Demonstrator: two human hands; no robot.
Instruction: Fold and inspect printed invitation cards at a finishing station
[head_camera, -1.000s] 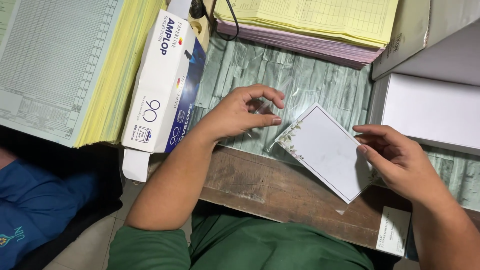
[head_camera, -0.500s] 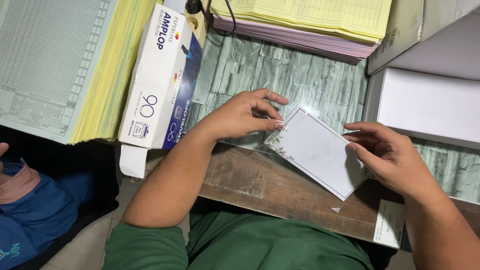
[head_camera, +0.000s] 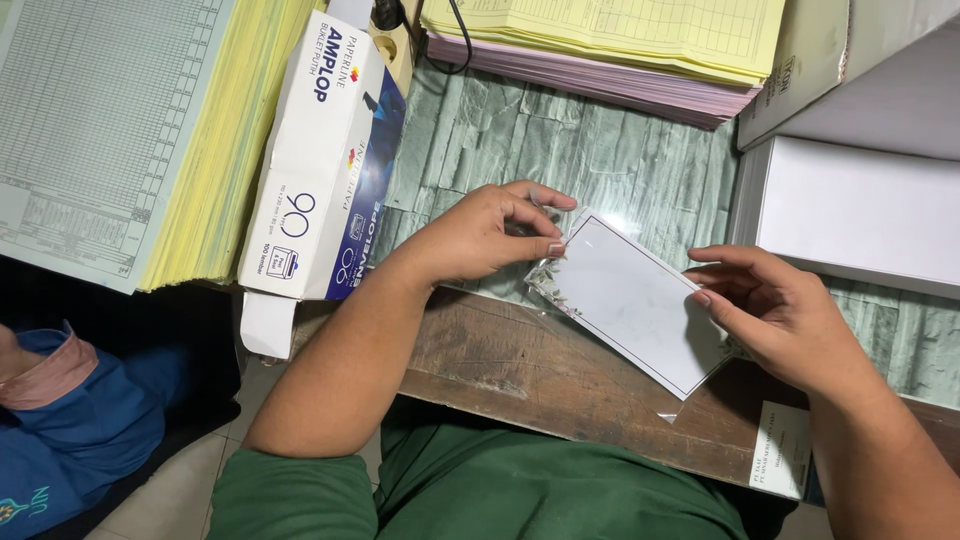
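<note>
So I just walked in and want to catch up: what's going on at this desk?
A person in a green shirt holds a white card in a clear plastic sleeve over the desk edge. The left hand pinches the sleeve's upper left end, where the decorated edge shows, and the right hand has a grip on the opposite end. A white and blue envelope box lies to the left beside a tall stack of yellow forms. Someone in a blue sleeve sits at the lower left.

1. A white card (head_camera: 640, 300) with a thin dark border sits inside a clear plastic sleeve (head_camera: 548, 278).
2. It lies tilted diagonally, lifted just above the counter's near wooden edge, centre-right.
</note>
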